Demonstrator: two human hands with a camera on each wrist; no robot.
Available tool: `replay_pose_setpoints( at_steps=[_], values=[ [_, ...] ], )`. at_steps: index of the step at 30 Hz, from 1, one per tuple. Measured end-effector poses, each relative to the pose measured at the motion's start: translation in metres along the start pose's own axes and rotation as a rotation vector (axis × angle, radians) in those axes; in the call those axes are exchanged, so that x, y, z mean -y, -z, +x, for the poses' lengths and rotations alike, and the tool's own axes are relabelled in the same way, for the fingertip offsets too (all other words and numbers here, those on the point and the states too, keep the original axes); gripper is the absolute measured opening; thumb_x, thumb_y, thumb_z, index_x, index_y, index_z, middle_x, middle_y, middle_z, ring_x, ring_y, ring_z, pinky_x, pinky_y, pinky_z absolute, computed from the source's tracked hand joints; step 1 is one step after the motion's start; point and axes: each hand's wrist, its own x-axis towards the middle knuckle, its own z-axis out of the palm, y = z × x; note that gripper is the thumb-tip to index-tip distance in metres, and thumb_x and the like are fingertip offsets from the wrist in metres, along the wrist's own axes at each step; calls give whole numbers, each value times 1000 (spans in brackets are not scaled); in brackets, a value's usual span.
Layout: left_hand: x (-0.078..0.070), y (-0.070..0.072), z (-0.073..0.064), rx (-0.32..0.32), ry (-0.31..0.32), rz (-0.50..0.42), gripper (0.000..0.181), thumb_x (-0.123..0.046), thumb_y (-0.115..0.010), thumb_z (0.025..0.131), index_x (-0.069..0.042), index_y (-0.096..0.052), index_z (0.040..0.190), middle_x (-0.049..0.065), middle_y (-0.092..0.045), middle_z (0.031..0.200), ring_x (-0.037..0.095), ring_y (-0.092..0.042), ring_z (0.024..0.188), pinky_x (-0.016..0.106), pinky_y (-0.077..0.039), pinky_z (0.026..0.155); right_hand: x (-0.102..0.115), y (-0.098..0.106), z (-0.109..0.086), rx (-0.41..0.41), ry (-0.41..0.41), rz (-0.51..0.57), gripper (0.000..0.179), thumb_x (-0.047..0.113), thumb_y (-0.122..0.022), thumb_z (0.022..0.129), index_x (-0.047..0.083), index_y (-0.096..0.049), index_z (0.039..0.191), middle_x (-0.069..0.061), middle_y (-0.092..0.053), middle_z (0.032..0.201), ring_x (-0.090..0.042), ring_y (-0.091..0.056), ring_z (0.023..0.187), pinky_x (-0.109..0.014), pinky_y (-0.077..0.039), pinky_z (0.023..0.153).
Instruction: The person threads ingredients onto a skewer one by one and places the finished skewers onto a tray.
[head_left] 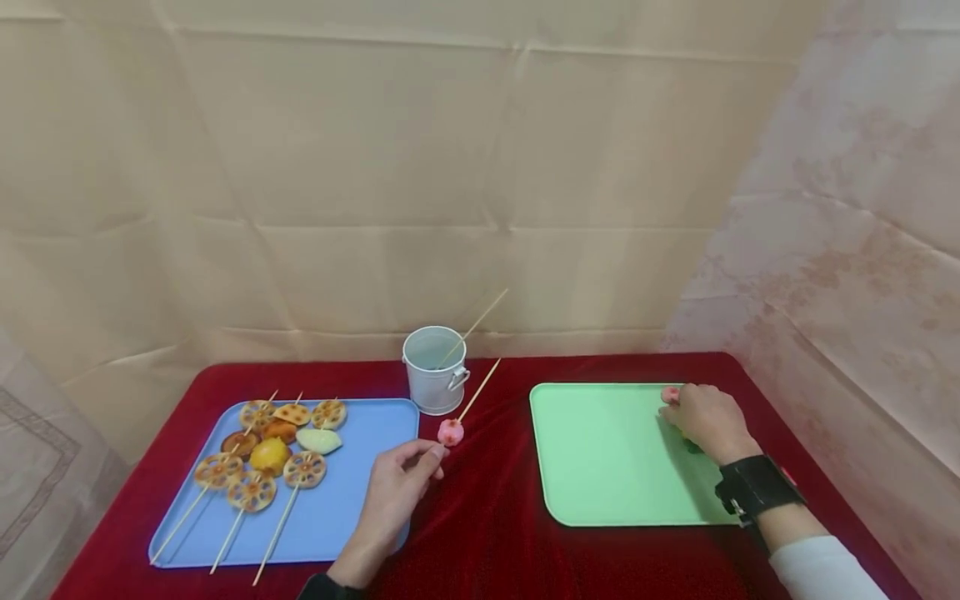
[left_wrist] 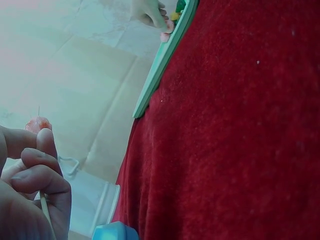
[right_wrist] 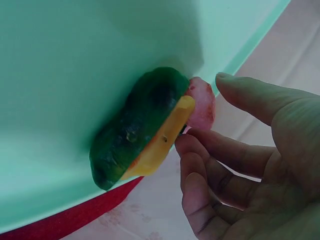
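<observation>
My left hand (head_left: 397, 487) pinches a thin wooden skewer (head_left: 480, 390) that carries one pink, roundish food piece (head_left: 451, 432) near the fingertips. In the left wrist view the skewer's lower shaft (left_wrist: 46, 212) passes through the curled fingers. Over the far right side of the green tray (head_left: 600, 458), my right hand (head_left: 708, 421) reaches to another pink piece (right_wrist: 202, 107). Its fingertips are right at that piece, with the thumb spread apart from it. Beside the pink piece lie a dark green pepper piece (right_wrist: 137, 127) and a yellow strip (right_wrist: 160, 142).
On the blue tray (head_left: 360, 492) at the left lie several skewers loaded with lotus root slices (head_left: 251, 492) and other pieces, including a yellow round one (head_left: 270, 456). A small white bucket (head_left: 435, 390) with a bare skewer (head_left: 483, 317) in it stands between the trays, near the curtain.
</observation>
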Motion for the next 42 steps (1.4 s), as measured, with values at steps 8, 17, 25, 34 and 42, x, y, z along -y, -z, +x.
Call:
replay_pose_setpoints(
  at_steps=[8,17,25,34,42],
  values=[
    [1,1,0,0,9,4,24,-21,-69,100,1,-74,104,5,-64,72,9,-44,53,22,-35,51,1,-6,-1,-35,-4,-35,37,6,-60,90,20,-37,65,7,-22,59,-14,-24,61,-33,-22,56],
    [-1,0,0,-6,7,1,21,-19,-69,100,1,-75,104,5,-64,72,9,-44,52,22,-35,51,2,-9,-2,-85,13,-10,30,0,-57,89,14,-48,64,6,-24,59,-14,-24,59,-32,-23,53],
    [-3,1,-2,0,-10,-10,23,-18,-68,100,4,-74,105,5,-64,72,7,-43,52,21,-34,51,30,3,-2,-149,-18,135,20,6,-61,85,9,-47,71,0,-35,63,-17,-31,61,-32,-27,53],
    [-3,0,-3,-3,-10,-13,20,-16,-68,100,2,-75,103,6,-64,72,8,-43,52,21,-34,50,79,11,-3,-190,-11,209,17,16,-67,89,4,-55,86,-3,-50,65,-19,-44,59,-32,-34,53],
    [-4,0,-4,3,-17,-14,23,-18,-69,100,4,-74,105,5,-64,72,7,-44,53,21,-35,51,114,9,-2,-245,20,298,26,21,-73,92,1,-66,107,-9,-68,88,-24,-58,75,-37,-41,66]
  ],
)
